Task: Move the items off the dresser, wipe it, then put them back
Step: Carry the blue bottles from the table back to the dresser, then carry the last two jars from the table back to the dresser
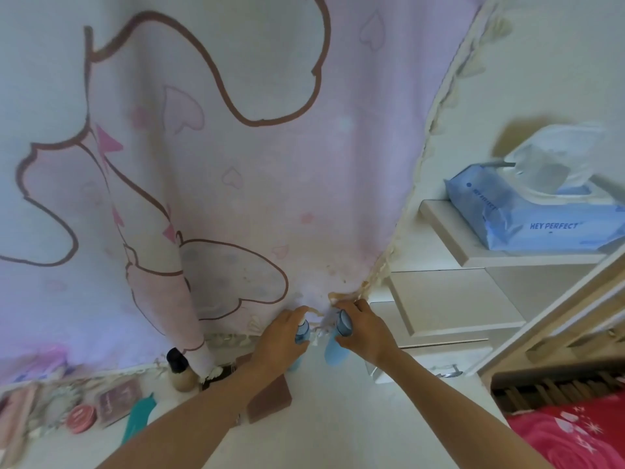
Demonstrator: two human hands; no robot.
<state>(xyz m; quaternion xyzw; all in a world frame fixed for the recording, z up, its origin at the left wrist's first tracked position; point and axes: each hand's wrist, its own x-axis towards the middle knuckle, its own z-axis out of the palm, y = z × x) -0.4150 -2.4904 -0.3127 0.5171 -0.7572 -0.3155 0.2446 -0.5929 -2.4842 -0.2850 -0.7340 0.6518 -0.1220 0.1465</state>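
On the white dresser top (pixel 338 418), near its back edge, my left hand (pixel 280 336) grips a blue bottle (pixel 302 333) by its upper part. Beside it my right hand (pixel 363 328) holds a second, light blue bottle (pixel 336 350) with a darker blue cap. Both bottles stand close together just below the hem of the pink curtain (pixel 203 147). Further left on the dresser are a beige bottle with a black cap (pixel 181 368), a brown box (pixel 270 399), a teal item (pixel 138 416), a round red compact (pixel 81 418) and a pink palette (pixel 118 399).
White stepped shelves (pixel 449 299) rise at the right, with a blue pack of wipes (pixel 541 211) on the top one. A wooden bed frame (pixel 558 333) and a red bedspread (pixel 568 434) lie at the lower right. The curtain hangs over the back of the dresser.
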